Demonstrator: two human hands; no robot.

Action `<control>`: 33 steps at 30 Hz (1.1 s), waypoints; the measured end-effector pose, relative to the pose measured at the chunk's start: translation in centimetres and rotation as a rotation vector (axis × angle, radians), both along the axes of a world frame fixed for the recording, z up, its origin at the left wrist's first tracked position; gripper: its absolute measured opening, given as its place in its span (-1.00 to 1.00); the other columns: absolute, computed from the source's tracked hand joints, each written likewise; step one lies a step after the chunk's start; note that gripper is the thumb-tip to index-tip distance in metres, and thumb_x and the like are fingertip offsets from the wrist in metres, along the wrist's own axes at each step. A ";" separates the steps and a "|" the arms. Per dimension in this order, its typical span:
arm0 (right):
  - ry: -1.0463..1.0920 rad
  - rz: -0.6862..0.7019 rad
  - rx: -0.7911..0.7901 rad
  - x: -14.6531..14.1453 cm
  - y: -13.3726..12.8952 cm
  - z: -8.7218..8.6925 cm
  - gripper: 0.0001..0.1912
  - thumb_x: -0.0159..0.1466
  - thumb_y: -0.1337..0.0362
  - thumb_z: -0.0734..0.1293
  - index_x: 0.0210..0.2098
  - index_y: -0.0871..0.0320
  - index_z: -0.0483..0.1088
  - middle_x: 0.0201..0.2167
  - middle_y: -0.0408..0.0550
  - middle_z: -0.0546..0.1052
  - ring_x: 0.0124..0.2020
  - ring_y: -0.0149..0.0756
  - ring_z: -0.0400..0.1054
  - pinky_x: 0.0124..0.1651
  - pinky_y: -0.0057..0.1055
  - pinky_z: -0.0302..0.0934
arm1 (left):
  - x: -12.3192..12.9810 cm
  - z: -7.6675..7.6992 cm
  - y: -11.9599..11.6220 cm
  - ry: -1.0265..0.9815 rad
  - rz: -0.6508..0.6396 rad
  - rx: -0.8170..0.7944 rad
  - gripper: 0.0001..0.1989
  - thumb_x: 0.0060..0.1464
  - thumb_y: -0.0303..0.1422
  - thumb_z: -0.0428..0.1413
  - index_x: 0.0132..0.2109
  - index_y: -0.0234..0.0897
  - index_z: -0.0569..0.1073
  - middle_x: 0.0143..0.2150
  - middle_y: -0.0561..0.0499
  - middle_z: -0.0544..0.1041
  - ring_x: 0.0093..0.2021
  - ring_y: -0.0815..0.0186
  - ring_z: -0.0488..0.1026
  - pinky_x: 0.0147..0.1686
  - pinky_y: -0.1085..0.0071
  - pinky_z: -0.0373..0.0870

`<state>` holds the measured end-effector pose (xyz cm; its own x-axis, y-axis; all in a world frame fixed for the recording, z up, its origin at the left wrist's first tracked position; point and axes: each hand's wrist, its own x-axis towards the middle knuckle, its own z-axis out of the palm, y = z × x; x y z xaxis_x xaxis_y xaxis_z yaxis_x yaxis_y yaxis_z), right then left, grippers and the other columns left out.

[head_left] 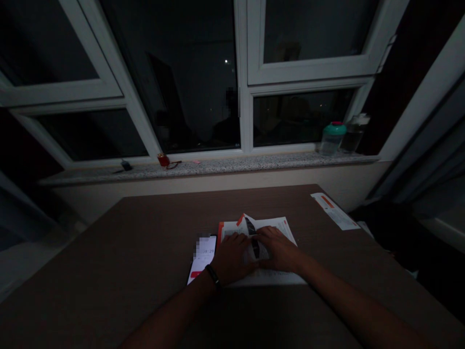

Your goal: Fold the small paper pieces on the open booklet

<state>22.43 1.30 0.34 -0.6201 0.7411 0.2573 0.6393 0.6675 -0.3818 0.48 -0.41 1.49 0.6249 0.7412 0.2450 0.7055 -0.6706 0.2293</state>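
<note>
- The window (245, 116) is the largest thing I see from my distant seat: dark panes, pale frame.
- Below it is the brown table (163, 228), and between them the speckled windowsill (232, 166).
- The printed paper (281, 224), maybe an open booklet, lies on the table in front of the person. Near its middle a flap (250, 224) stands up, with an orange corner and a dark picture.
- The left hand (232, 257) and the right hand (278, 247) are both on this paper, fingers bent, meeting around the raised part. I cannot tell if they pinch it or only press; the light is poor and the fingertips are partly hidden.
- I judge the step in hand is shaping or holding the raised part — a fold, perhaps. For such work, the next move calls for one hand steadying the base and light, even pressure from the other, so the paper does not slip or crease wrongly.
- A loose sheet (336, 212) lies near the right edge of the table.
- The phone (202, 259), lit, is just beside the paper's left edge — near the left wrist, so the elbow room is small there.
- The green-lidded bottle (331, 139) and a clear bottle (353, 135) stand on the windowsill.
- The black wristband (212, 275) and a red jar (163, 159) are the smallest I name.
</note>
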 end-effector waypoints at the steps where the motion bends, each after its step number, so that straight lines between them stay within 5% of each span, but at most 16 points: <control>1: 0.006 0.001 0.003 0.0 0.0 0.1 -0.27 0.07 -0.05 0.47 0.15 0.12 0.32 0.06 0.10 0.36 0.11 -0.01 0.18 0.17 -0.11 0.07 | 0.0 0.1 -0.1 0.010 0.003 0.004 -0.43 0.13 0.03 0.14 0.16 -0.22 0.33 0.02 -0.10 0.43 0.01 0.05 0.32 0.04 0.12 0.24; 10: -0.005 0.032 0.043 -0.5 0.0 0.2 -0.49 0.21 0.06 0.39 0.08 0.15 0.36 -0.02 0.10 0.39 0.04 -0.05 0.21 0.11 -0.12 0.12 | 0.4 -0.7 0.5 0.078 0.065 0.005 -0.72 0.27 -0.32 0.07 0.10 -0.18 0.35 0.10 -0.07 0.38 0.10 0.11 0.29 0.09 0.15 0.24; 21: -0.040 0.039 0.014 -1.0 -0.3 -0.2 -0.56 0.27 0.25 0.34 0.13 0.14 0.33 -0.04 0.08 0.44 0.04 -0.07 0.24 0.13 -0.14 0.12 | 0.5 -1.5 0.2 0.085 0.118 0.028 -0.67 0.23 -0.32 0.10 0.12 -0.24 0.34 0.12 -0.13 0.42 0.13 0.07 0.33 0.14 0.10 0.22; 27: 0.057 0.062 0.010 -0.7 0.0 -0.8 -0.47 0.21 0.33 0.34 0.17 0.12 0.28 0.25 0.10 0.27 0.26 -0.07 0.11 0.29 -0.09 -0.02 | 0.3 -2.6 0.7 0.096 0.114 0.040 -0.54 0.24 -0.29 0.08 0.24 -0.31 0.24 0.29 -0.21 0.28 0.28 0.03 0.20 0.23 0.05 0.13; 33: 0.034 0.064 -0.027 -0.7 0.1 -0.9 -0.50 0.21 0.32 0.32 0.15 0.12 0.28 0.30 0.11 0.23 0.30 -0.04 0.08 0.33 0.02 -0.12 | 0.3 -2.9 0.9 0.095 0.088 0.021 -0.48 0.23 -0.31 0.07 0.28 -0.31 0.19 0.32 -0.22 0.23 0.31 0.04 0.17 0.26 0.03 0.09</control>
<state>21.77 1.37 -0.55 -0.6574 0.7074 0.2596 0.5823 0.6956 -0.4208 0.76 0.51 -1.38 0.5790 0.7893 0.2041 0.7796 -0.6093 0.1447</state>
